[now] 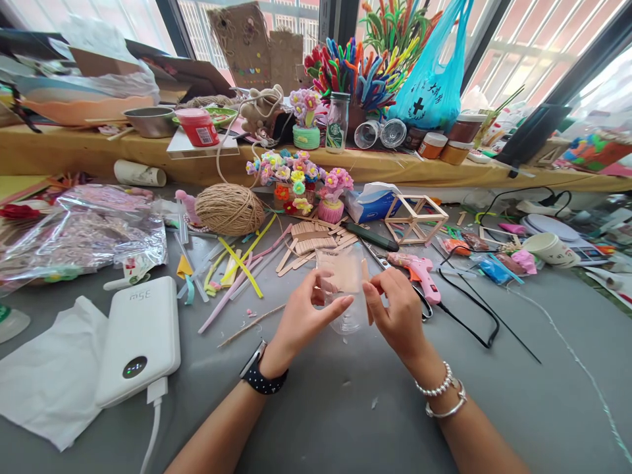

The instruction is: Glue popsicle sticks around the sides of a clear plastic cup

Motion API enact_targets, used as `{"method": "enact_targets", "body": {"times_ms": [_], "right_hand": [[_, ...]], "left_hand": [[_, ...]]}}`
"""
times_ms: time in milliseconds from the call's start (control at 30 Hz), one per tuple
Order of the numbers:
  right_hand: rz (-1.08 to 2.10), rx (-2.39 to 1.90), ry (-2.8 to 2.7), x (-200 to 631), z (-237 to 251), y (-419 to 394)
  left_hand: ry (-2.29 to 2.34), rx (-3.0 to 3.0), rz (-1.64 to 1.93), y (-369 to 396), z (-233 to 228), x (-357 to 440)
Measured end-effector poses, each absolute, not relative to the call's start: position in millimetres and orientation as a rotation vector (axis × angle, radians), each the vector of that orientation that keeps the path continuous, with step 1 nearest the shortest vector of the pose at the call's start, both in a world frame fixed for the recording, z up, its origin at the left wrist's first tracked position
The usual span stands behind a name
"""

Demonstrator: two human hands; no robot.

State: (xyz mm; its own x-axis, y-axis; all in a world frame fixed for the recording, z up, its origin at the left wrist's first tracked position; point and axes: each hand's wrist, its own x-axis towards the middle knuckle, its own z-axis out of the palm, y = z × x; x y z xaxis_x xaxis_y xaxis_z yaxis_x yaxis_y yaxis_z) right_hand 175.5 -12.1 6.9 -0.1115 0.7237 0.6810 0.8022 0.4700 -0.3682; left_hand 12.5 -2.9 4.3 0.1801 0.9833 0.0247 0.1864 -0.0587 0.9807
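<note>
**On the grey desk, two hands hold a clear plastic piece**

Across the grey desk lies a wide litter of craft supplies, and behind it runs a yellow-covered shelf under the windows, crowded with jars, bowls and bundles of coloured pipe cleaners. A blue plastic bag hangs above the shelf at the right.

At the left of the desk lies a crumpled clear bag with pinkish contents, and nearer the person a sheet of white tissue with a white power bank resting partly on it, a white cable plugged into its near end. A ball of jute twine sits further back, with small pots of pipe-cleaner flowers just beside it. To the right stand a cube frame of wooden sticks and a pink glue gun, whose black cord loops over the desk. Flat wooden sticks and coloured strips lie scattered between them.

At the centre, just above the desk, the clear plastic piece is held between both hands. The left hand, a black watch on its wrist, has its fingers closed on the piece's left edge. The right hand, bracelets on its wrist, pinches the right edge with its fingers.
</note>
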Motion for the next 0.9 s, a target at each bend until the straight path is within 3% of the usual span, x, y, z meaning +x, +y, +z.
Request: {"method": "enact_targets", "body": {"times_ms": [233, 900], "right_hand": [[-0.192, -1.304, -1.911, 174.1, 3.7, -10.8], [0.036, -1.292, -1.947, 171.5, 0.2, -11.7]], "left_hand": [[1.188, 1.486, 0.986, -4.3, 2.0, 14.0], [1.249, 1.448, 0.983, -0.1, 2.3, 11.8]]}}
